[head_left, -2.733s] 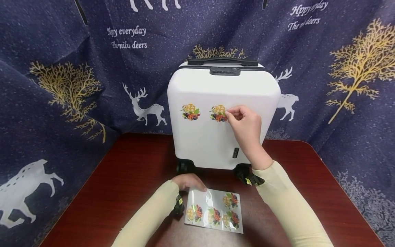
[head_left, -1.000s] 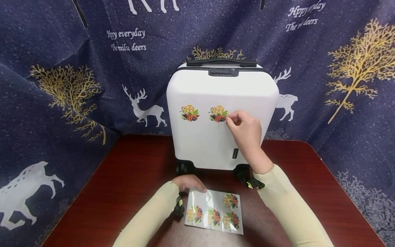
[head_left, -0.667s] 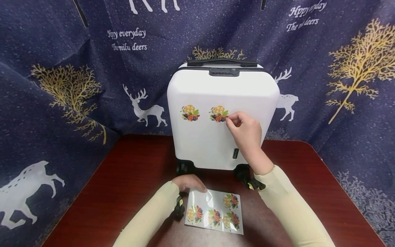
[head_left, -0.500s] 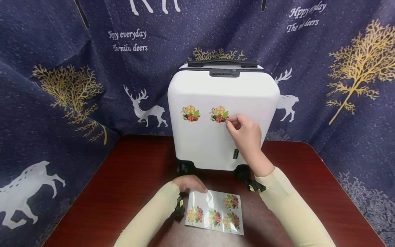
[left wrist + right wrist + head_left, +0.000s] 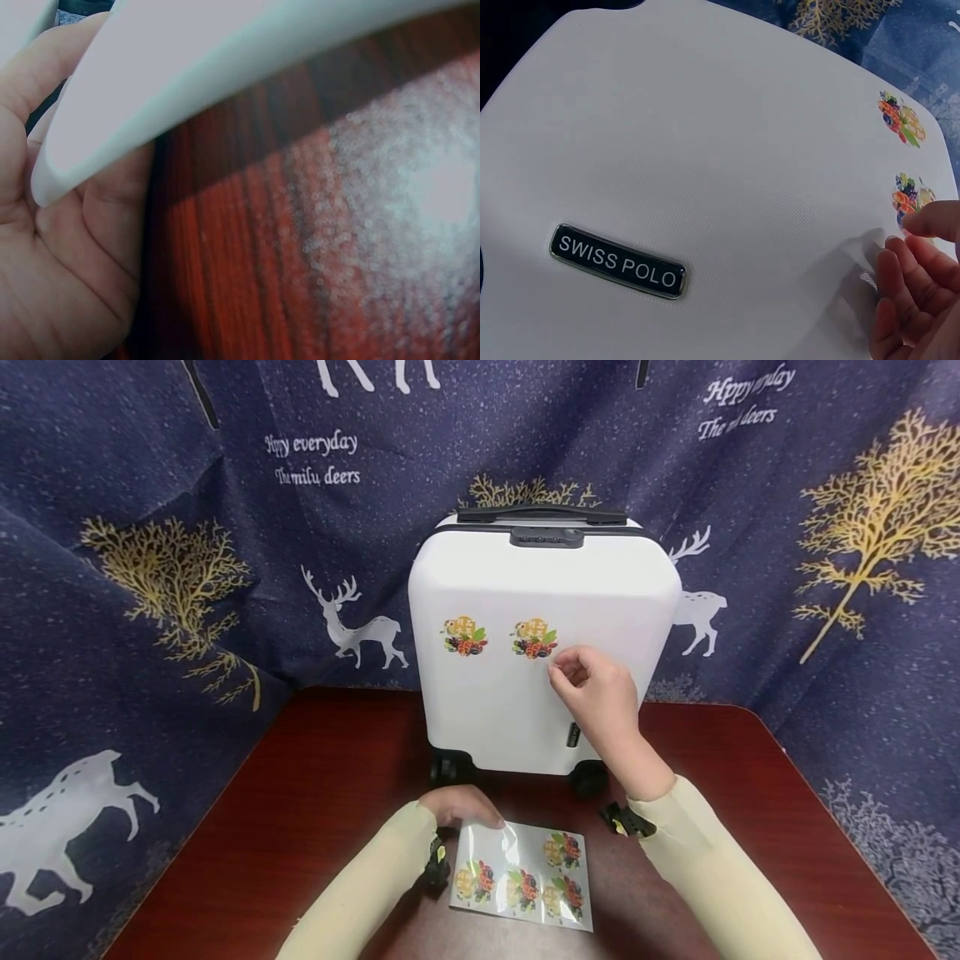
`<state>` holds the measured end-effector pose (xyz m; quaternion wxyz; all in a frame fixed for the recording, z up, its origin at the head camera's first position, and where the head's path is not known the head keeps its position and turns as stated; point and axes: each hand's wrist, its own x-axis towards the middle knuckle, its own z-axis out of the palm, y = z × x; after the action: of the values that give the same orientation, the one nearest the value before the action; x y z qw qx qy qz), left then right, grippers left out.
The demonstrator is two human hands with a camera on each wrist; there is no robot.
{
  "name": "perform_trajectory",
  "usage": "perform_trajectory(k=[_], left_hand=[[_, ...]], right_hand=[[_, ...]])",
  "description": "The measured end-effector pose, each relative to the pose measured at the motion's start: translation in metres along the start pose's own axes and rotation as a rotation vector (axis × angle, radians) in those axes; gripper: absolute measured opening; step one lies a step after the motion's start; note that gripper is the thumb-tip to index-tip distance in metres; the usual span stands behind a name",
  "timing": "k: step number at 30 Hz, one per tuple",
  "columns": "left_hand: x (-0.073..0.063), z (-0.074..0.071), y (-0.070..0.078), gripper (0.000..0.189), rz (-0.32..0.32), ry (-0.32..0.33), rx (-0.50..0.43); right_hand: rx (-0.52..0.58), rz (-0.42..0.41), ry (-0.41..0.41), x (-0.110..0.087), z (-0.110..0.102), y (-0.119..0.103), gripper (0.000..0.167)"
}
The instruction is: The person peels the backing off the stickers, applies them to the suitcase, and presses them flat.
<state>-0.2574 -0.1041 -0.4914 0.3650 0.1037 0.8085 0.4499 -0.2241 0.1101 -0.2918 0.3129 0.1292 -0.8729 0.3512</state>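
Observation:
A white hard-shell suitcase [image 5: 487,710] stands upright on the table, with two fruit stickers on its front: a left sticker [image 5: 464,637] and a middle sticker [image 5: 534,638]. Just below and right of the middle sticker is my right hand [image 5: 600,693], its thumb and fingertips close together with nothing seen between them. In the right wrist view its fingers [image 5: 919,281] are loosely bent beside that sticker. My left hand [image 5: 459,804] holds the upper left corner of a glossy sticker sheet [image 5: 525,842], thumb on top. The left wrist view shows the sheet's edge [image 5: 150,97] against the palm.
Several fruit stickers remain on the sheet, along its bottom and right side. The dark red table [image 5: 322,760] extends around the suitcase. Behind hangs a blue cloth [image 5: 315,527] printed with deer and trees. A black nameplate [image 5: 619,261] sits low on the suitcase front.
My right hand has come off the middle sticker's right edge and moved slightly down, uncovering the whole sticker. My left hand and the sheet have stayed in place.

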Motion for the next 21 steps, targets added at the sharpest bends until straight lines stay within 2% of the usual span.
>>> perform_trajectory(k=[21], left_hand=[[0.0,0.0,-0.001,0.026,0.008,0.009,-0.017]], right_hand=[[-0.035,-0.026,-0.095,-0.025,0.0,0.008,0.014]])
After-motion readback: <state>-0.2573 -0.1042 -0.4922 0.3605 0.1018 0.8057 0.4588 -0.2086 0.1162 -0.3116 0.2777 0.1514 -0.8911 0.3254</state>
